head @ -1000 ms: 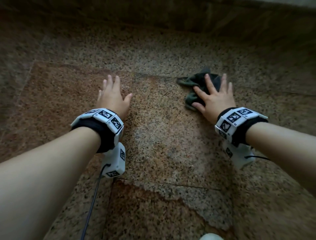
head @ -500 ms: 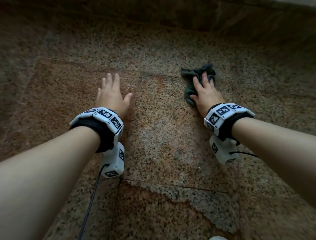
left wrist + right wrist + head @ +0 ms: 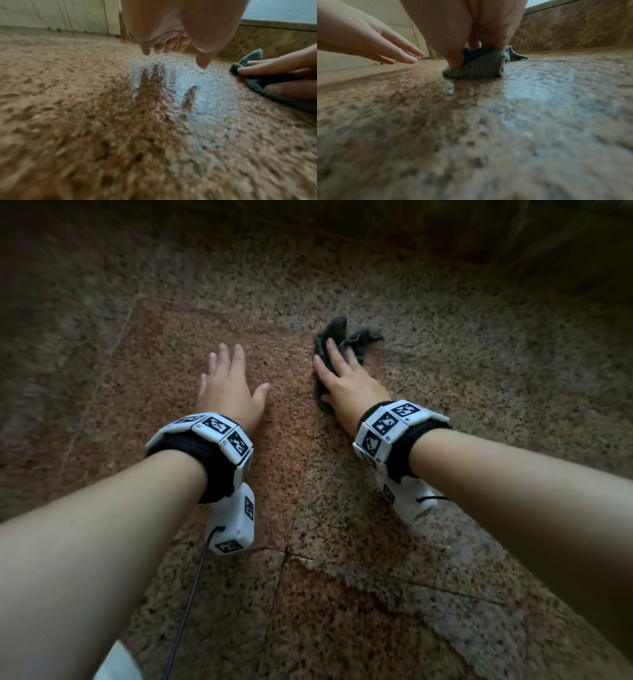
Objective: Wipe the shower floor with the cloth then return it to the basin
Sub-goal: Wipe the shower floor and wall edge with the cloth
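- The shower floor is seen as speckled granite slabs in brown and grey, joined by thin seams; a wet, shiny patch is shown in the left wrist view, and a wet sheen is also seen in front of the cloth in the right wrist view.
- A low stone kerb is seen along the far edge of the floor, with pale wall panels at its far left corner.
- The right hand is laid flat on the cloth, fingers extended and pressing it onto the floor; in the right wrist view the palm and thumb are seen bearing down on the fabric, with no curled grasp visible.
- The left hand is held released, fingers straight and lightly spread, nothing being held; in the left wrist view the fingertips are seen just above the wet patch, and contact with the floor cannot be told.
- The cloth, dark grey-green and crumpled, is found on the floor near its middle, towards the far edge, just beside the left hand's thumb side; a loose corner is left sticking out beyond the right fingertips.
- Marker-covered wristbands with white camera units are worn on both wrists.
- A few small coloured specks are seen at the foot of the wall panels; what they are cannot be told.
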The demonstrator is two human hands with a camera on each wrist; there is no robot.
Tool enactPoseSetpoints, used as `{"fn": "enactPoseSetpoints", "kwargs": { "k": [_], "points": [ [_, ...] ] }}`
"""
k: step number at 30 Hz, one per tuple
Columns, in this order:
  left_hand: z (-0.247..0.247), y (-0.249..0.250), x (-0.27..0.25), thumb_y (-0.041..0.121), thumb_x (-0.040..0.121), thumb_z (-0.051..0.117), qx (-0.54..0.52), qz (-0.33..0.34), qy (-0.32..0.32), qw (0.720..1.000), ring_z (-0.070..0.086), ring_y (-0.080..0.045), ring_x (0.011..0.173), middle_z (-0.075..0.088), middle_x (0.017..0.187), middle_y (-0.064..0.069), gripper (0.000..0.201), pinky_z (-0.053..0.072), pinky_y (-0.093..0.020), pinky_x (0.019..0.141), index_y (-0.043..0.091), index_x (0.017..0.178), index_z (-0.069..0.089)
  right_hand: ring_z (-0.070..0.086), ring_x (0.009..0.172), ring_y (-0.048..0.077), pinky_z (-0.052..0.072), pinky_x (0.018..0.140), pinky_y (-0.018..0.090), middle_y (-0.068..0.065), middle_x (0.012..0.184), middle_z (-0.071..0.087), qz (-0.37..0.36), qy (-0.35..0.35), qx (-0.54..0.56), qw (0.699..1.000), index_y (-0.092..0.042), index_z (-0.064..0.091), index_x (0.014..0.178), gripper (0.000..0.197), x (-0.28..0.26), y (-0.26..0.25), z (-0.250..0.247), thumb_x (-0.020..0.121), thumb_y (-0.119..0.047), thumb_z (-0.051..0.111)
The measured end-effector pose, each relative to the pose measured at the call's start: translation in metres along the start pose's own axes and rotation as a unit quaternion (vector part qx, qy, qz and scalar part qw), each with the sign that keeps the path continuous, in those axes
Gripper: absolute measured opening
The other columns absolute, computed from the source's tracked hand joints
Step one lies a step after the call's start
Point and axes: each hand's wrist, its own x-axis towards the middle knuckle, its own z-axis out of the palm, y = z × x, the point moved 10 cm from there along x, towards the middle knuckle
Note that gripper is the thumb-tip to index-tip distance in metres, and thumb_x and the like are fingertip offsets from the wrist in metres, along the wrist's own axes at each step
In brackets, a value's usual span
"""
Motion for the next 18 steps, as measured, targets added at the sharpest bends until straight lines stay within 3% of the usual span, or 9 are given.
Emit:
{"fn": "enactPoseSetpoints", "kwargs": {
  "k": [7, 11, 18],
  "points": [
    [-0.002, -0.008, -0.002, 0.034, 0.095, 0.048, -0.002, 0.0, 0.002, 1.0, 0.003, -0.023, 0.147, 0.004, 0.159, -0.009, 0.071, 0.008, -0.04, 0.118, 0.011, 0.15, 0.011, -0.004, 0.147, 0.028, 0.018, 0.117, 0.035, 0.006, 0.159, -0.011, -0.096, 0.007, -0.086, 0.992, -0.013, 0.004, 0.152, 0.056, -0.015, -0.017, 0.001, 0.101, -0.006, 0.026],
    [-0.004, -0.001, -0.002, 0.034, 0.095, 0.048, -0.001, 0.003, 0.003, 1.0, 0.003, -0.022, 0.147, 0.004, 0.159, -0.009, 0.071, 0.008, -0.039, 0.118, 0.012, 0.15, 0.011, 0.0, 0.147, 0.031, 0.015, 0.119, 0.037, 0.007, 0.159, -0.008, -0.146, 0.001, -0.144, 0.979, -0.01, 0.005, 0.151, 0.053, -0.025, -0.029, 0.007, 0.101, -0.008, 0.022],
    [0.001, 0.028, -0.005, 0.034, 0.095, 0.047, -0.003, 0.03, -0.006, 1.0, 0.002, -0.021, 0.147, 0.003, 0.159, -0.007, 0.07, 0.008, -0.039, 0.118, 0.013, 0.15, 0.01, 0.0, 0.147, 0.03, 0.017, 0.118, 0.038, 0.008, 0.159, -0.007, -0.082, -0.007, -0.14, 0.987, -0.012, 0.013, 0.151, 0.054, -0.035, 0.019, 0.003, 0.099, -0.005, 0.026]
  ]
}}
